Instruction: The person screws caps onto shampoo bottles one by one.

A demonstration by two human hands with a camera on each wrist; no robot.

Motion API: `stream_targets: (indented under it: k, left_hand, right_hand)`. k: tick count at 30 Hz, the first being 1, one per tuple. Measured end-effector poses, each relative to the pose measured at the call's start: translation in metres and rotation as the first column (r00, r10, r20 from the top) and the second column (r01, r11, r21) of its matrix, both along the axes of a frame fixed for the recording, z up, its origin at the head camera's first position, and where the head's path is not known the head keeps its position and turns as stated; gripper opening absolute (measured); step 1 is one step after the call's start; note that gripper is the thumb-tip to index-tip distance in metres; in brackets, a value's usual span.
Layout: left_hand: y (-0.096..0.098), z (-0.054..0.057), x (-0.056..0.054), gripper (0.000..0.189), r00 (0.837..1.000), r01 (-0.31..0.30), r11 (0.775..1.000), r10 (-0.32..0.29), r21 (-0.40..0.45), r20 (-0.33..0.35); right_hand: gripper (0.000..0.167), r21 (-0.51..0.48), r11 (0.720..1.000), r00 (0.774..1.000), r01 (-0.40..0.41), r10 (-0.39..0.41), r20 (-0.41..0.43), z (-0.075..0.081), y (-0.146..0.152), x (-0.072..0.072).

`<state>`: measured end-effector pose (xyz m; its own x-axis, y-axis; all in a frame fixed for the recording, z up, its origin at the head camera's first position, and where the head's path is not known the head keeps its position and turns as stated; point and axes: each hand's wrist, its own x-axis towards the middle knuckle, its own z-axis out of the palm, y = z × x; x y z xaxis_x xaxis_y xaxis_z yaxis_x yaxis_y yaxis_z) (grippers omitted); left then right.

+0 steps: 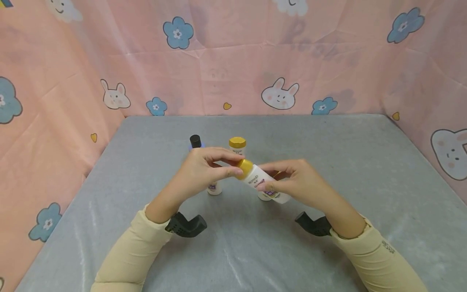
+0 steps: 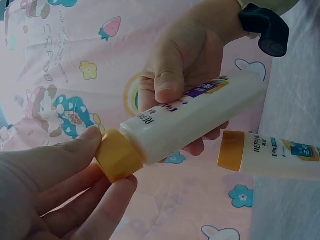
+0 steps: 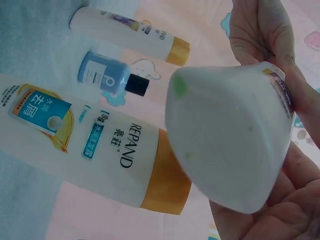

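Note:
A white bottle [image 1: 258,178] with a gold cap [image 1: 245,165] is held tilted above the table, its cap end toward the left. My left hand [image 1: 198,168] pinches the cap between thumb and fingers. Around the bottle's body my right hand [image 1: 306,184] grips, thumb on the labelled side. The right wrist view shows the bottle's base [image 3: 225,140] close up. Behind it stand a white bottle with a teal label [image 3: 85,135], a blue bottle with a black cap [image 3: 103,73] and another white bottle with a gold cap [image 3: 125,30]. In the head view, my hands partly hide these bottles.
The grey cloth-covered table [image 1: 335,138] runs back to a pink printed curtain [image 1: 233,65], which also hangs at both sides. Dark curved wrist mounts [image 1: 187,226] stick out from the sleeves over the table.

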<state>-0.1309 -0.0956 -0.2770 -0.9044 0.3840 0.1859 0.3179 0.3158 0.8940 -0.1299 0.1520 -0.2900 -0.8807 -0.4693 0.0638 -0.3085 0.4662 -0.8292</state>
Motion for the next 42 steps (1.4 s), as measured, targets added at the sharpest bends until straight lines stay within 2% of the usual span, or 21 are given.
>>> stream_targets:
  k: [4, 11, 16, 19, 21, 24, 26, 28, 30, 31, 33, 37, 42]
  left_hand:
    - [-0.001, -0.001, 0.000, 0.028, 0.999, 0.050, 0.998, -0.050, 0.033, -0.005]
    - [-0.003, -0.003, -0.002, 0.029, 0.988, 0.150, 0.984, -0.145, 0.095, -0.058]
    - [-0.004, -0.003, -0.002, 0.034, 0.975, 0.201, 0.977, -0.192, 0.074, -0.112]
    - [-0.006, -0.001, -0.001, 0.049, 0.970, 0.210, 0.977, -0.202, 0.045, -0.134]
    - [-0.008, 0.001, 0.000, 0.060, 0.979, 0.174, 0.983, -0.166, 0.060, -0.119]
    - [-0.012, 0.007, 0.003, 0.064, 0.999, 0.031, 0.996, -0.028, 0.084, -0.039]
    - [-0.012, 0.011, 0.005, 0.055, 0.995, -0.073, 0.994, 0.068, 0.079, 0.072]
    - [-0.011, 0.013, 0.006, 0.047, 0.978, -0.137, 0.990, 0.131, 0.028, 0.163]
    - [-0.008, 0.013, 0.007, 0.043, 0.963, -0.155, 0.987, 0.159, -0.033, 0.219]
    - [-0.006, 0.012, 0.007, 0.041, 0.961, -0.155, 0.986, 0.164, -0.055, 0.224]
    - [-0.002, 0.010, 0.006, 0.039, 0.964, -0.152, 0.985, 0.166, -0.080, 0.206]
    - [0.003, 0.004, 0.006, 0.035, 0.974, -0.152, 0.986, 0.162, -0.074, 0.156]
    - [0.006, 0.001, 0.005, 0.032, 0.980, -0.120, 0.992, 0.126, -0.045, 0.155]
  right_hand:
    - [0.034, -0.012, 1.000, 1.000, -0.009, 0.010, 0.021, 0.000, 0.001, 0.000]
    - [0.036, -0.029, 0.999, 0.998, -0.028, 0.029, 0.047, 0.000, 0.002, -0.001]
    - [0.037, -0.046, 0.999, 0.996, -0.024, 0.028, 0.079, 0.000, 0.003, -0.001]
    - [0.037, -0.057, 0.998, 0.995, -0.023, 0.028, 0.093, 0.000, 0.003, -0.001]
    - [0.037, -0.059, 0.998, 0.995, -0.016, 0.022, 0.097, 0.000, 0.003, -0.001]
    - [0.038, -0.056, 0.998, 0.995, 0.008, -0.002, 0.100, 0.001, 0.004, -0.002]
    - [0.039, -0.048, 0.998, 0.995, 0.027, -0.022, 0.101, 0.002, 0.004, -0.002]
    - [0.039, -0.044, 0.998, 0.994, 0.038, -0.033, 0.103, 0.002, 0.005, -0.002]
    - [0.039, -0.045, 0.998, 0.994, 0.039, -0.034, 0.105, 0.003, 0.005, -0.001]
    - [0.039, -0.045, 0.998, 0.994, 0.038, -0.033, 0.107, 0.003, 0.006, -0.001]
    - [0.039, -0.045, 0.998, 0.993, 0.035, -0.030, 0.110, 0.002, 0.006, -0.001]
    - [0.038, -0.041, 0.999, 0.994, 0.028, -0.024, 0.111, 0.001, 0.005, -0.002]
    - [0.037, -0.042, 0.999, 0.994, 0.016, -0.011, 0.105, 0.000, 0.003, -0.002]
